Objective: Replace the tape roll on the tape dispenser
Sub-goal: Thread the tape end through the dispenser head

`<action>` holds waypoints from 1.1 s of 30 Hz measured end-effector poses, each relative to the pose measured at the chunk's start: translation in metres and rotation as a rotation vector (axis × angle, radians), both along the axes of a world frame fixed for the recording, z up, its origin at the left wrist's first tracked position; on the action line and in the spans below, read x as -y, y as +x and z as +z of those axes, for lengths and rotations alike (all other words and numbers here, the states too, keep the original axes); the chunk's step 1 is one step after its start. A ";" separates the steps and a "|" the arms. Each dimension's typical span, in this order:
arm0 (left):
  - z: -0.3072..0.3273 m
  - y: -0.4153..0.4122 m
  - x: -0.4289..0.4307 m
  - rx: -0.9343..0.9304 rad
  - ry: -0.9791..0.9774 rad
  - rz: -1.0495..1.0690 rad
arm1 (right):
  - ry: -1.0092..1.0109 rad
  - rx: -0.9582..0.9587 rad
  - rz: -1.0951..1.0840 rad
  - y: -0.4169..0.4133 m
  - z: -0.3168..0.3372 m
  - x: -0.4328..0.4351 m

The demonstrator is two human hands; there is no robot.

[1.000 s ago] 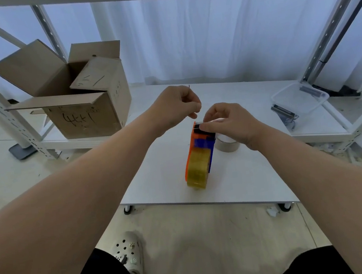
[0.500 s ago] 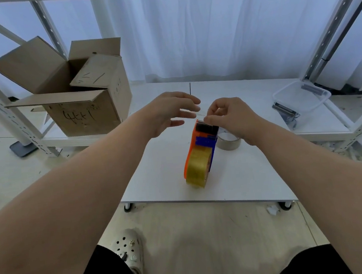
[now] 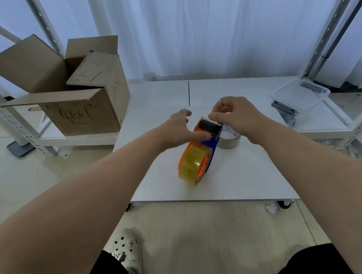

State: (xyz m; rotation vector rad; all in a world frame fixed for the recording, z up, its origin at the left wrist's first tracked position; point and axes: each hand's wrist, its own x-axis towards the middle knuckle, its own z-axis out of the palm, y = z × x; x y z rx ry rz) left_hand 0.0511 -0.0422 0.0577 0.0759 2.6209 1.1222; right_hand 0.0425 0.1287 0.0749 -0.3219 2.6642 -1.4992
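Your right hand (image 3: 238,118) pinches at the dispenser (image 3: 204,141) head near the black roller; your left hand (image 3: 181,130), fingers spread, steadies its side. New tape roll (image 3: 193,164) sits mounted mid-table; threading remains. Empty core (image 3: 230,139) lies just right.

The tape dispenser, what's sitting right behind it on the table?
An empty-looking cardboard tape core lies flat behind the dispenser. The right hand and the dispenser cover its far and left parts, so anything there can't be seen.
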 end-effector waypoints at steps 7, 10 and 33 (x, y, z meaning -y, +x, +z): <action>-0.041 0.003 -0.022 -0.103 -0.030 0.001 | 0.050 -0.097 0.005 -0.003 -0.011 0.000; -0.048 0.004 -0.025 -0.152 0.078 0.070 | 0.008 -0.095 0.009 -0.005 -0.012 -0.001; -0.057 0.009 -0.031 -0.244 0.132 0.084 | 0.006 -0.168 -0.033 -0.011 -0.027 -0.012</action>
